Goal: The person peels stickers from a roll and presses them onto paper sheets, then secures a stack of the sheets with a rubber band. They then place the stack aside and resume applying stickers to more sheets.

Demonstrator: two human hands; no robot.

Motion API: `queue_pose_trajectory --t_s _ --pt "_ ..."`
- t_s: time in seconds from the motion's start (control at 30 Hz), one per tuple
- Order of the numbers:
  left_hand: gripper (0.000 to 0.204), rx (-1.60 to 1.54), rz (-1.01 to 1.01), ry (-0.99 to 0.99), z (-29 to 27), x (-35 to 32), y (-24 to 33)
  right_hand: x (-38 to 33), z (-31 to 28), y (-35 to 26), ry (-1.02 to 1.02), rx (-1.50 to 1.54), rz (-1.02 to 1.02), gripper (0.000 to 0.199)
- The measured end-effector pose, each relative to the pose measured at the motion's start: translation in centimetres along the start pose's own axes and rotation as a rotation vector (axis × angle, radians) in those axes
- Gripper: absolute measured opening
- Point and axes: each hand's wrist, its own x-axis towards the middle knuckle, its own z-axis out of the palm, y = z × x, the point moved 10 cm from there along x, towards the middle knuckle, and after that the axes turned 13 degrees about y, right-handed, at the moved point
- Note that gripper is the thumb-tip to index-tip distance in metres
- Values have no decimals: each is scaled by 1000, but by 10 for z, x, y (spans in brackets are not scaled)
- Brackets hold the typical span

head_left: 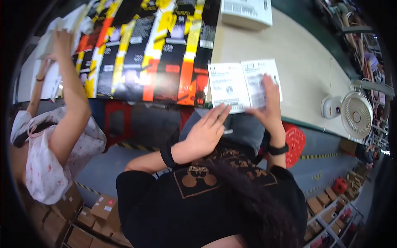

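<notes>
Table: pale top filling the frame from twelve to three o'clock, its near edge running toward four o'clock.
Black sheets: a broad fan of glossy black, yellow and orange printed sheets at eleven o'clock, lying on the table and overhanging its near edge.
Co-worker: a person in a pale patterned top at nine o'clock, one arm raised toward ten o'clock, the hand among white papers.
Fan: small white desk fan at three o'clock, near the table's edge.
White box: flat, at twelve o'clock, well apart from the hands.
Paper: white printed sheet with a centre crease, just above frame centre at the table's near edge; its long axis ran nine to three o'clock.
Right hand: flat on the paper's right half, fingers spread wide and pointing to twelve o'clock, pressing rather than gripping.
Left hand: open, fingers straight, tips at the paper's lower edge; the paper lay toward one o'clock from it.
Nearer hand: the right, already on the paper.
</notes>
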Motion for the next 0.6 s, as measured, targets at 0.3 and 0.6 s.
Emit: queue_pose_trajectory --t_s 0.3,0.6 --pt "15 -76 11 60 -1 -1 -5 -57 -22 11 -152 -99 -283 68" --pt "15 -105 -88 217 -48 -11 -8 -9 -14 -54 88 -11 -215 66"
